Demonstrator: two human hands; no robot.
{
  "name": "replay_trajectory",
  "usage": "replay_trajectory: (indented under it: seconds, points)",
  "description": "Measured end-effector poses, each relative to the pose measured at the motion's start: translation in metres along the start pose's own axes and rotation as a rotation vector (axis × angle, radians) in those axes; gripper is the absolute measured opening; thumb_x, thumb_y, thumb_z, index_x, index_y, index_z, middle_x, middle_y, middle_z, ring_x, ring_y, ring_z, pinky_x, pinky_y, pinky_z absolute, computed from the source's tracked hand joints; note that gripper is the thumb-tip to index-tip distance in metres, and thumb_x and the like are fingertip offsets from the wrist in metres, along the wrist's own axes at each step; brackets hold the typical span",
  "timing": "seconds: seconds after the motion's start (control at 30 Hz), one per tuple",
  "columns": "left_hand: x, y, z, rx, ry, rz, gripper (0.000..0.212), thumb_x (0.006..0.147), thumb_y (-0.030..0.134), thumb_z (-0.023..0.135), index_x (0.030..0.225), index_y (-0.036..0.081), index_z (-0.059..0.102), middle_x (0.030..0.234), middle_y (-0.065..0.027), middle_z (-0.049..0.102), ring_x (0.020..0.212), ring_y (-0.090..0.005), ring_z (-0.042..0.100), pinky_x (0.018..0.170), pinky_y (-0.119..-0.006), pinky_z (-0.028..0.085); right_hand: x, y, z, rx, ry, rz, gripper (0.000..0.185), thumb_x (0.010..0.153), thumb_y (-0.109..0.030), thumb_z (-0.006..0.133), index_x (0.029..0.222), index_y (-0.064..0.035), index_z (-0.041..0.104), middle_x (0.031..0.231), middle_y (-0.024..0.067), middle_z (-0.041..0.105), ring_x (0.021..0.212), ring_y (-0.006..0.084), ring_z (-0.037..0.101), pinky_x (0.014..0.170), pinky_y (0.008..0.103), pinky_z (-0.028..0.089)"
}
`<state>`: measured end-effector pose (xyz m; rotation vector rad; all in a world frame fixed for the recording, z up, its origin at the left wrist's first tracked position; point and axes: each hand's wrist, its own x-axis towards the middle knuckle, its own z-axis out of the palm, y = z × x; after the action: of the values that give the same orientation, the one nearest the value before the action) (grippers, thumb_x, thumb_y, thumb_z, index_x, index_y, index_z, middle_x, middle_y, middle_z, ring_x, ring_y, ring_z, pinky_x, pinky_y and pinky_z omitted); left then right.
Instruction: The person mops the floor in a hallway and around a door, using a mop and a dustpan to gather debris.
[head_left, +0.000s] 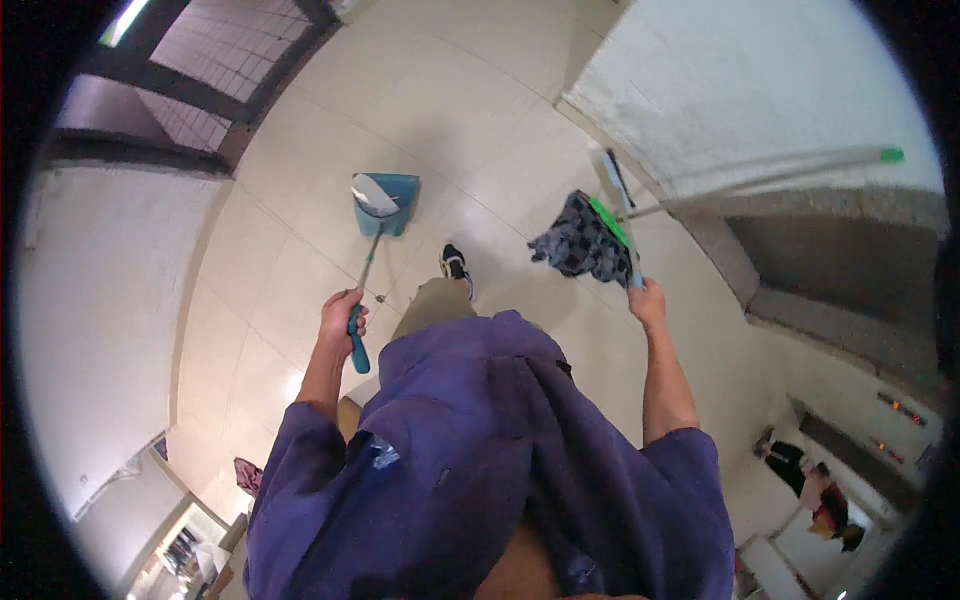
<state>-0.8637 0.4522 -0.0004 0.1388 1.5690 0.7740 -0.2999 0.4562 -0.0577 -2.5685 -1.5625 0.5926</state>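
Observation:
My left hand (346, 319) is closed around the teal grip of a long-handled dustpan (395, 196). Whitish debris, perhaps paper or plastic, lies in the pan, which rests on the tiled floor. My right hand (647, 302) is closed on the end of a pale blue-grey handle (635, 262). That handle runs forward past a green mop clamp; a long narrow head with dark edging (617, 176), perhaps a brush or squeegee, lies in line with it. A mop with a dark grey patterned cloth head (583, 238) and a green clamp is beside my right hand, its pale pole slanting right.
A white wall (742, 90) with a baseboard stands ahead right, beside a dark recess (840, 262). At upper left is a dark-framed doorway (187, 90). A small dark scrap (380, 298) lies on the floor by my left hand. Clothes (817, 495) show at lower right.

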Motion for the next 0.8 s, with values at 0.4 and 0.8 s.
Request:
replay_trajectory:
  seconds: [0.4, 0.8]
  points:
    - [0.048, 0.083, -0.008, -0.040, -0.009, -0.072, 0.020, 0.081, 0.023, 0.061, 0.080, 0.007, 0.049, 0.060, -0.0064, 0.053, 0.039, -0.0084, 0.044, 0.032, -0.021, 0.035, 0.137, -0.104, 0.065, 0.545, -0.251, 0.349, 0.013, 0.070, -0.009, 0.050, 0.070, 0.0029, 0.055, 0.054, 0.0131, 0.051, 0.048, 0.0218, 0.053, 0.041, 0.0342, 0.037]
    - [0.092, 0.160, 0.004, -0.049, 0.109, -0.070, 0.019, 0.081, 0.021, 0.062, 0.086, 0.005, 0.052, 0.062, -0.0089, 0.055, 0.038, -0.0111, 0.044, 0.032, -0.023, 0.034, 0.243, -0.309, 0.144, 0.401, -0.429, -0.095, 0.019, 0.076, -0.013, 0.044, 0.070, 0.0028, 0.053, 0.046, 0.0099, 0.048, 0.032, 0.0189, 0.041, 0.033, 0.0341, 0.032]
